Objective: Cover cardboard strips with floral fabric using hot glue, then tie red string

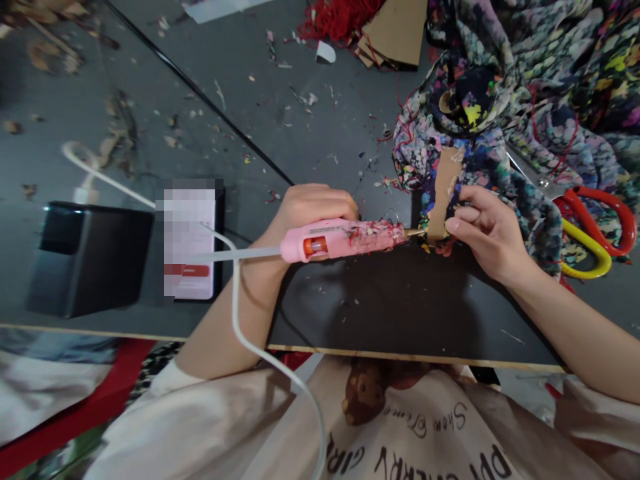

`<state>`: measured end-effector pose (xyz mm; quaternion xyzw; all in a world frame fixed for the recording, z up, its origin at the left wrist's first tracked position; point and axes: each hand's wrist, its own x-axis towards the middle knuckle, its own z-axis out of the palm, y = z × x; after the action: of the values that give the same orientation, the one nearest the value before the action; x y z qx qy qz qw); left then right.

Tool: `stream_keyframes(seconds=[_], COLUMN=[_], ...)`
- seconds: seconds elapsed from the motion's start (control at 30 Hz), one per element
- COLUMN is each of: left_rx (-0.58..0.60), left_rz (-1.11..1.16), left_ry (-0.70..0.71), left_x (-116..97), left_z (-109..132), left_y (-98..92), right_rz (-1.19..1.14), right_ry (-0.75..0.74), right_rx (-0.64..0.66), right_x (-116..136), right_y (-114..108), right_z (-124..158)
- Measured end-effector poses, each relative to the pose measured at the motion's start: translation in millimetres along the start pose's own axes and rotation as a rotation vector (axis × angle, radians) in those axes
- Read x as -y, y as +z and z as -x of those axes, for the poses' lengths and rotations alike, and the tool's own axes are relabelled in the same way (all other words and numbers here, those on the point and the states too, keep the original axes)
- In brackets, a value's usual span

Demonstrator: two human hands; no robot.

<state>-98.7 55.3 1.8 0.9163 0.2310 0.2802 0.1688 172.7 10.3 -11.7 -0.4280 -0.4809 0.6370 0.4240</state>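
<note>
My left hand [315,207] is wrapped round the handle of a pink hot glue gun [330,241], with a whitish glue stick [250,253] poking out of its back end. Red threads and scraps cling to the gun's front half. Its brass nozzle meets the lower end of a brown cardboard strip [445,187]. Between thumb and fingers, my right hand [483,230] pinches that strip at its lower right edge. Dark floral fabric lies along the strip's sides, part of a larger bunched floral cloth [500,80].
Scissors [575,200] with red and yellow handles lie to the right, partly under cloth. A phone [193,247] and a black box-shaped charger [95,257] with a white cable sit at left. Cardboard pieces [395,30] and red threads [340,17] are at the back. Scraps litter the table.
</note>
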Motion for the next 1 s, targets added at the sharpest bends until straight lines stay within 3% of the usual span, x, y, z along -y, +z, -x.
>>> stream_keyframes(seconds=[0.17, 0.43, 0.73, 1.0], left_rx=[0.037, 0.059, 0.158, 0.121], left_rz=[-0.031, -0.024, -0.010, 0.010], left_ry=[-0.059, -0.021, -0.148, -0.098], left_x=[-2.9, -3.1, -4.7, -8.5], left_z=[0.9, 0.6, 2.8, -1.4], left_y=[-0.4, -2.7, -4.0, -5.1], right_rz=[0.011, 0.031, -0.010, -0.026], right_ry=[-0.020, -0.006, 0.004, 0.006], right_rx=[0.003, -0.019, -0.001, -0.002], right_x=[-2.7, -1.0, -0.9, 0.3], right_y=[-1.6, 0.1, 0.6, 1.3], right_z=[0.0, -1.2, -1.1, -2.3])
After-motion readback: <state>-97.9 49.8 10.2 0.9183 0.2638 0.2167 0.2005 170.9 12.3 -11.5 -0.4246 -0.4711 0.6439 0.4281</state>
